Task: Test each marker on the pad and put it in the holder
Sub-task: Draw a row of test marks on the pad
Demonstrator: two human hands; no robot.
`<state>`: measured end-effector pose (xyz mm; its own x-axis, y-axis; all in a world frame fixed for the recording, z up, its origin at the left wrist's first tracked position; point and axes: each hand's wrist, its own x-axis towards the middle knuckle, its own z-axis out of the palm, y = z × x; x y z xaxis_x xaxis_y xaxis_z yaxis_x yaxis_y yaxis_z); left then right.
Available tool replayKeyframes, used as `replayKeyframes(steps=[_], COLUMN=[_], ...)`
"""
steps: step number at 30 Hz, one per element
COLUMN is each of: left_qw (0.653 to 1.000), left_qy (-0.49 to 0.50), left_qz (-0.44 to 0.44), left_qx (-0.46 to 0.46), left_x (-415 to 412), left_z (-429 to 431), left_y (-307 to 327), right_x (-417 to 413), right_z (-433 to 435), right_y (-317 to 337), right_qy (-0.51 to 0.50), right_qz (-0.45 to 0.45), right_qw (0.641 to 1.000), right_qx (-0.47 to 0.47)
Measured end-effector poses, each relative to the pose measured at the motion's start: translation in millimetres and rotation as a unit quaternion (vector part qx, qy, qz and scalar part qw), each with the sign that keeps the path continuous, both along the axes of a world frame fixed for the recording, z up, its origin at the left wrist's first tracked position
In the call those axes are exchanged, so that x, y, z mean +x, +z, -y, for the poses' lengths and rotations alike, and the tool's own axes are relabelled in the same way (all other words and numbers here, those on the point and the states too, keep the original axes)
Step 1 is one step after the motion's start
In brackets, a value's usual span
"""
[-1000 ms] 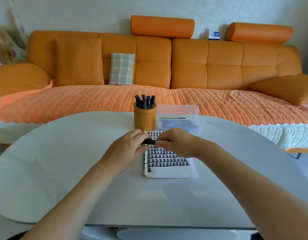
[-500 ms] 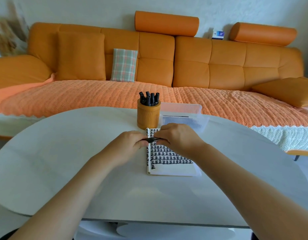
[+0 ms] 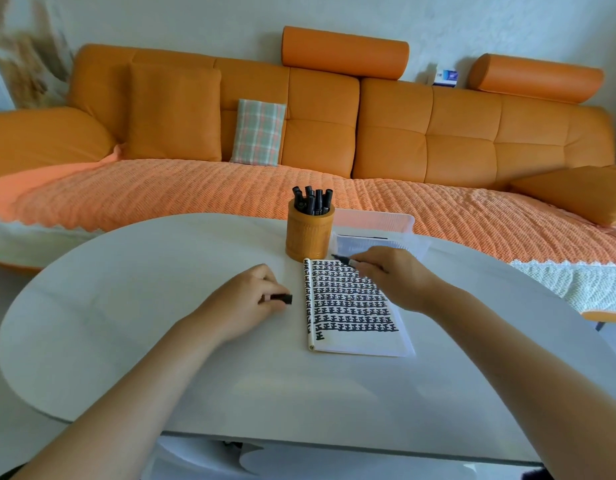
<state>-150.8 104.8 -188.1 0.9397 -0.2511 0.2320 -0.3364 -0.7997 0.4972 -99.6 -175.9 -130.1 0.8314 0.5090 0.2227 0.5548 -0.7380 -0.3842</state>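
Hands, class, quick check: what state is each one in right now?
Left hand: closed on the black marker cap, beside the pad.
Right hand: closed on the uncapped marker, tip near the pad's far edge.

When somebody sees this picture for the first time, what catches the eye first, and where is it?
The long orange sofa fills the background. On the white table, the pad covered with rows of black marks draws the eye, with the right hand holding an uncapped marker at its far edge. The left hand pinches the cap left of the pad; the holder with black markers stands behind it.
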Motion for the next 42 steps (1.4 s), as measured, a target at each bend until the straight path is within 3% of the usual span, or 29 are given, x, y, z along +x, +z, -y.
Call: replayKeyframes(steps=[4, 9, 11, 14, 18, 22, 29, 33, 42], left_qw=[0.999, 0.996, 0.993, 0.986, 0.983, 0.986, 0.974, 0.972, 0.978], left_qy=[-0.019, -0.029, -0.037, -0.058, -0.106, -0.148, -0.164, -0.16, -0.15], left_qz=[0.01, 0.073, 0.1, 0.145, 0.151, 0.065, 0.072, 0.086, 0.062], left_qx=[0.025, 0.044, 0.047, 0.053, 0.003, 0.028, 0.139, 0.151, 0.128], left_x=[-8.5, -13.3, -15.3, -22.6, -38.4, -53.2, -63.8, -63.9, -62.8], left_z=[9.6, 15.3, 15.6, 18.3, 24.9, 24.7, 22.6, 24.2, 25.6], left_y=[-10.2, -19.0, -23.4, -22.0, -13.3, -13.9, -17.2, -19.3, -18.5], right_x=[-7.8, -31.1, -38.2, -47.4, -63.8, -67.5, -64.3, -61.1, -59.3], right_z=[1.5, -3.9, -4.7, -4.1, -11.8, -18.6, -25.8, -25.4, -25.2], right_y=[-0.1, -10.1, -17.0, -30.2, -39.9, -41.1, -53.0, -61.3, -67.6], right_qy=[-0.033, -0.046, -0.043, -0.04, -0.024, -0.033, -0.047, -0.025, -0.005], right_qz=[-0.055, -0.191, -0.214, -0.18, -0.21, -0.266, -0.253, -0.207, -0.165], right_qw=[0.989, 0.93, 0.916, 0.924, 0.894, 0.872, 0.892, 0.92, 0.936], right_qx=[0.132, 0.311, 0.336, 0.334, 0.395, 0.409, 0.371, 0.331, 0.31])
